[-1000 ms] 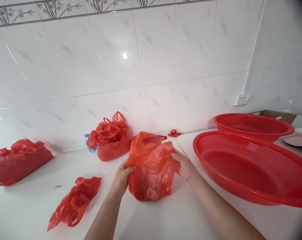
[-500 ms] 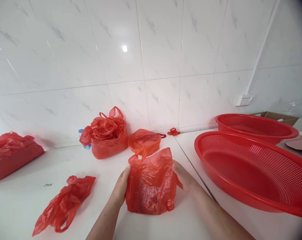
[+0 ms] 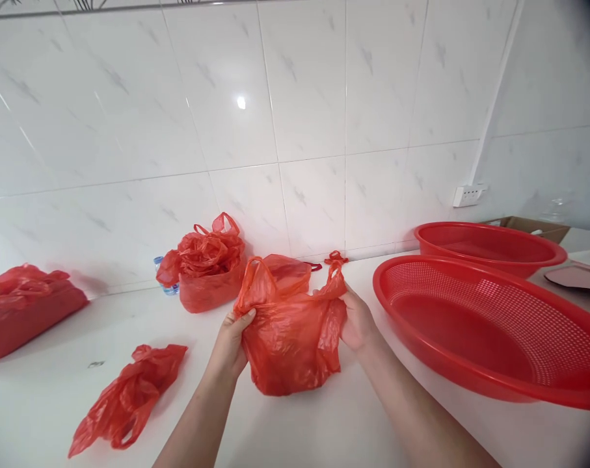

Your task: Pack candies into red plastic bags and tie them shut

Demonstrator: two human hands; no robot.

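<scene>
Between my hands is a thin red plastic bag, its mouth and loop handles toward the wall. My left hand grips the bag's left upper edge, thumb lying on the front. On the other side, my right hand holds the right upper edge, with its fingers partly hidden behind the plastic. Another crumpled red plastic bag lies on the white table to the left. Just behind the held bag sits a further red bag, partly covered by it.
A red bag stuffed with crumpled bags stands near the wall, beside a water bottle. Another filled red bag is at far left. A large red perforated basket and a red basin occupy the right. A socket is on the wall.
Both hands have raised the bag slightly, and its mouth has spread with the handles now standing up on both sides. The view has tilted a little upward.
</scene>
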